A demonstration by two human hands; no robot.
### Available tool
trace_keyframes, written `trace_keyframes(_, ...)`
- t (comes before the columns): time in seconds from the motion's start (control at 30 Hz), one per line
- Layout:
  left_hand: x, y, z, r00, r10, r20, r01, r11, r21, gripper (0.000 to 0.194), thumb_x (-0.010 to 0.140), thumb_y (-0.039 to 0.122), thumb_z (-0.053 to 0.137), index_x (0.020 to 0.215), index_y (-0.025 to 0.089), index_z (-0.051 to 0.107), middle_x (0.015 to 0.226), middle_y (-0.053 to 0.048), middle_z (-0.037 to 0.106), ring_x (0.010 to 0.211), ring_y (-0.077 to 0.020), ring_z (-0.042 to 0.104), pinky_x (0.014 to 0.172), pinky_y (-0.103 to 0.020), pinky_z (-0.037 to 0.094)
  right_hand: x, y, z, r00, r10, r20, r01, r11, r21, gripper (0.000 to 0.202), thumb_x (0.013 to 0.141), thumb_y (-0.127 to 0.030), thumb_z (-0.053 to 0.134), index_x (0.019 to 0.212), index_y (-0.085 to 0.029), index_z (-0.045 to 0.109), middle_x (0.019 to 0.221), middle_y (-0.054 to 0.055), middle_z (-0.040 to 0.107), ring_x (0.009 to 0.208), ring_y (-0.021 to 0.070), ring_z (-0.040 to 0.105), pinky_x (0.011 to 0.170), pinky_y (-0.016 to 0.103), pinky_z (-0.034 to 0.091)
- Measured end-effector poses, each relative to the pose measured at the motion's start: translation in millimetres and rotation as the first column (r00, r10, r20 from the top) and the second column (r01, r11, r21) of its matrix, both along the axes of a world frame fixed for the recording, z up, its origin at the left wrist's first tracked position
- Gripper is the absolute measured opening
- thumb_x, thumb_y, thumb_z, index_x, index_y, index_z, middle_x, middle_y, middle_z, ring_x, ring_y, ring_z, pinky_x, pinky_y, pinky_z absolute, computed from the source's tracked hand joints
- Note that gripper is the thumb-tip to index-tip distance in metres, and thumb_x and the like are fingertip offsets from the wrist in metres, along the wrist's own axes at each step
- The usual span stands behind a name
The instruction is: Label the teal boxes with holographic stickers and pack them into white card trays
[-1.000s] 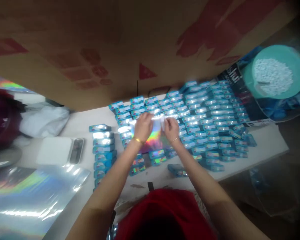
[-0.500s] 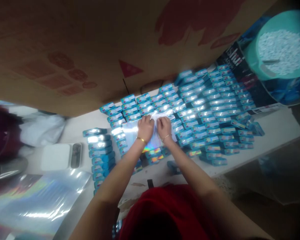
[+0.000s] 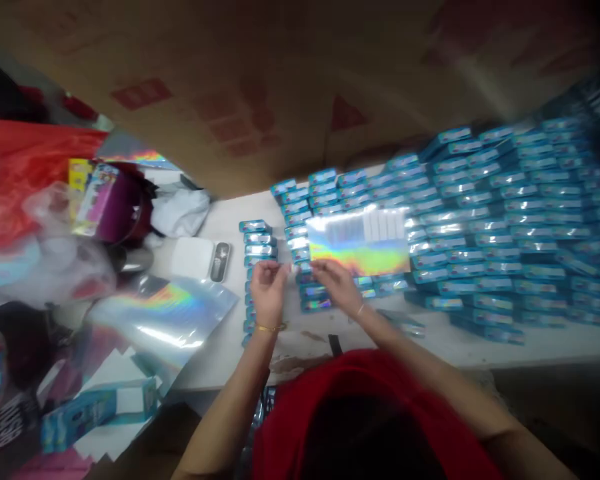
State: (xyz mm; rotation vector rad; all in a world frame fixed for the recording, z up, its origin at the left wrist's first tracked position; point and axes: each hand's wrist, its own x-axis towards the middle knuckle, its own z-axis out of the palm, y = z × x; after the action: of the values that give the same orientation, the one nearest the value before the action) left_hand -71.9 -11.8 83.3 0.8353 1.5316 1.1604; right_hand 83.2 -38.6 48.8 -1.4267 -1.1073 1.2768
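Observation:
Many small teal boxes (image 3: 455, 253) stand in close rows across the white table. A shiny rainbow-reflecting sheet (image 3: 365, 250) with white strips at its upper right lies over some of them. My left hand (image 3: 269, 290), a gold bangle at its wrist, is in front of the left column of boxes (image 3: 259, 239), fingers pinched together. A small whitish bit, too blurred to name, shows at its fingertips. My right hand (image 3: 337, 283) is at the sheet's lower left corner with closed fingers; what it holds, if anything, is too small to tell.
A big cardboard box (image 3: 280, 100) walls off the table's far side. At left are a white case (image 3: 194, 259), a crumpled white cloth (image 3: 180, 212), a large shiny sheet (image 3: 165, 327) and an opened teal carton (image 3: 105, 407).
The view has swung left. Both hands have moved off the middle of the shiny sheet to its left, and my left hand is now beside the left column of boxes.

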Motion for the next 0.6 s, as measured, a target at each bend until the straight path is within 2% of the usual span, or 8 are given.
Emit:
trace_keyframes(0.1,-39,-16,-16.3,0.998,0.058,-0.016,-0.059,0.995,-0.085,0.030,0.063,0.032,0.077,0.078,0.018,0.054,0.069,0.003,0.059,0.065,-0.0096,0.057,0.066,-0.023,0.045,-52,-12,2.9,0.999,-0.025,-0.029,0.024,0.999,-0.039,0.031,0.085,-0.048,0.056,0.070,-0.021,0.055,0.063,-0.002,0.049,0.060,0.0136,0.048,0.059,0.027,0.040)
trace_keyframes(0.2,-66,-22,-24.9,0.993,0.112,-0.033,-0.116,0.981,-0.156,0.031,0.061,0.032,0.077,0.076,0.017,0.055,0.067,0.003,0.059,0.060,-0.0085,0.054,0.061,-0.021,0.042,-79,-9,-5.6,0.998,-0.003,0.070,0.003,1.000,0.001,0.032,0.088,-0.046,0.049,0.068,-0.022,0.051,0.063,-0.002,0.048,0.062,0.0137,0.047,0.061,0.027,0.040)
trace_keyframes(0.37,-88,-15,-27.0,0.994,0.109,0.010,-0.105,0.978,-0.182,0.031,0.062,0.034,0.077,0.077,0.018,0.055,0.065,0.004,0.059,0.058,-0.0084,0.053,0.058,-0.020,0.041,-94,0,-18.1,0.963,-0.063,0.261,0.059,0.998,0.021,0.039,0.094,-0.051,0.036,0.086,-0.021,0.059,0.083,0.003,0.060,0.079,0.0166,0.054,0.076,0.030,0.043)
trace_keyframes(0.5,-94,-11,-37.7,0.997,0.072,0.034,-0.064,0.980,-0.190,0.030,0.063,0.034,0.076,0.078,0.018,0.055,0.066,0.004,0.059,0.058,-0.0089,0.053,0.058,-0.021,0.041,-102,0,-24.8,0.965,-0.004,0.264,0.002,1.000,0.009,0.036,0.091,-0.050,0.044,0.074,-0.021,0.058,0.073,0.000,0.057,0.070,0.0152,0.051,0.069,0.028,0.042)
trace_keyframes(0.6,-100,-9,-52.3,0.997,-0.015,-0.081,0.001,0.986,-0.169,0.023,0.069,0.034,0.070,0.077,0.018,0.056,0.066,0.004,0.057,0.059,-0.0101,0.052,0.060,-0.022,0.042,-105,3,-30.0,0.900,0.035,0.436,-0.046,0.999,0.015,0.029,0.091,-0.040,0.048,0.069,-0.021,0.056,0.069,0.000,0.055,0.070,0.0163,0.049,0.069,0.029,0.039)
